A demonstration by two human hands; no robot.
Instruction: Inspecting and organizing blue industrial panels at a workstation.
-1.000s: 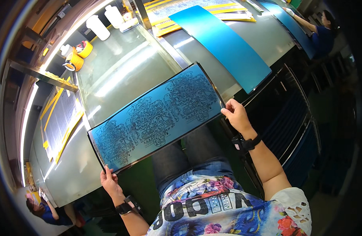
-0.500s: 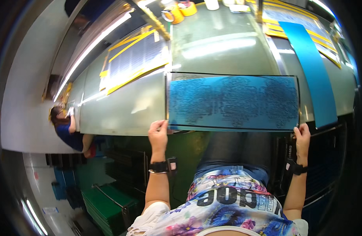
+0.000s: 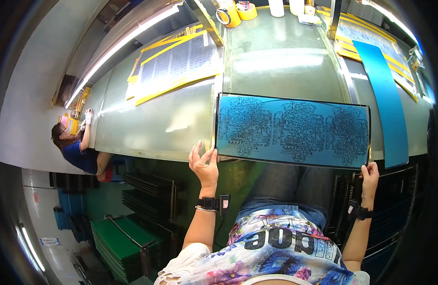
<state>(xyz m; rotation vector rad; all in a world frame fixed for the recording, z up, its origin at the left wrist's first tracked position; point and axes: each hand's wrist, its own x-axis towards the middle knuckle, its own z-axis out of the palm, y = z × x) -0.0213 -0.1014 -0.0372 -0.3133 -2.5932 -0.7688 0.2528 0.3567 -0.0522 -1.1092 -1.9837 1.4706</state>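
Observation:
A blue rectangular panel (image 3: 271,128) lies at the near edge of the glass-topped table, covered by a clear film with dark circuit-like line patterns and a black border. My left hand (image 3: 204,165) is at its near left corner, the fingers spread apart and one fingertip against the corner. At the near right corner, my right hand (image 3: 369,183) pinches the edge of the patterned film between thumb and fingers. Whether the blue panel is also in that pinch is hidden. Both wrists wear black bands.
A plain blue panel (image 3: 383,102) lies to the right, overhanging the table edge. Yellow-edged patterned sheets (image 3: 178,64) lie at the left. Tape rolls (image 3: 228,15) stand at the back. Green boards (image 3: 126,247) are stacked below left. A co-worker (image 3: 78,145) works at the far left.
The patterned film now lies flatter and lines up with the blue panel, its pattern sharper. My left hand's fingers have opened out. The view has shifted, with the panel appearing farther right.

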